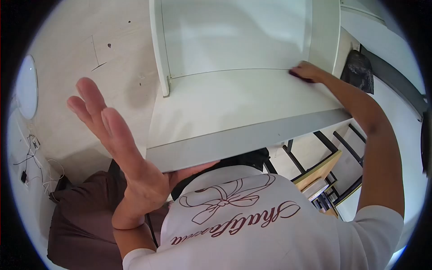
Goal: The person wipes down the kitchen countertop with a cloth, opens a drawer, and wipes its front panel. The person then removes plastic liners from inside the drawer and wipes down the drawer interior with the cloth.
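A white open-fronted cabinet (pixel 234 96) with upright side panels and a grey front edge (pixel 252 137) fills the middle of the view. My left hand (pixel 135 157) is at the left end of that edge, fingers stretched upward and thumb lying along the underside. Inside the cabinet, near the base of the right side panel (pixel 325 36), my right hand (pixel 310 72) rests on the board. Its fingers are curled inward over a dark reddish patch; I cannot make out whether that is a held thing or shadowed fingers.
Brown fabric (pixel 85 216) covers something at lower left, with loose cables (pixel 33 150) by the wall. A black-framed wooden shelf (pixel 319 171) with items on it stands below right. A black plastic bag (pixel 357 72) is at the right. A round white object (pixel 28 87) stands far left.
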Action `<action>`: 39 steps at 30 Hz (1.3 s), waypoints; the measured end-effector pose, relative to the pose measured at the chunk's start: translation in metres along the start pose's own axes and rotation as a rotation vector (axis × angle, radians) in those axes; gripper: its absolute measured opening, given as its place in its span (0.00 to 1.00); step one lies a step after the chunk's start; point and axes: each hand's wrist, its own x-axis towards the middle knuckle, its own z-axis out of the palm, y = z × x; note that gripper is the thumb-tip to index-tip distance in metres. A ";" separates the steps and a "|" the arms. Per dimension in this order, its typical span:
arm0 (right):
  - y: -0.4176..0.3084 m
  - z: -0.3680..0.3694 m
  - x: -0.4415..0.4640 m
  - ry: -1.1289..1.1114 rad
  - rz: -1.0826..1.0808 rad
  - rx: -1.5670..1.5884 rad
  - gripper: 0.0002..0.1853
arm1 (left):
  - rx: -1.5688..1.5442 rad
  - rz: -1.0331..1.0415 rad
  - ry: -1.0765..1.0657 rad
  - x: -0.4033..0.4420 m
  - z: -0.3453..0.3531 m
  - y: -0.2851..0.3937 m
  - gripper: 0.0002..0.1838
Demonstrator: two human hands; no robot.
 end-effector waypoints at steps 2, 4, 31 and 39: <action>-0.061 0.051 0.038 0.097 -0.221 -0.171 0.24 | -0.048 -0.074 -0.020 -0.006 0.000 0.001 0.72; -0.149 0.066 0.008 0.064 -0.232 -0.330 0.18 | -0.039 -0.077 -0.035 -0.004 -0.003 0.001 0.72; -0.231 0.080 0.004 -0.022 -1.299 -0.483 0.24 | -0.053 -0.031 -0.111 -0.003 -0.005 0.000 0.58; -0.030 0.004 0.027 -0.133 -0.711 -0.275 0.24 | -0.095 -0.133 -0.115 -0.007 -0.006 0.001 0.70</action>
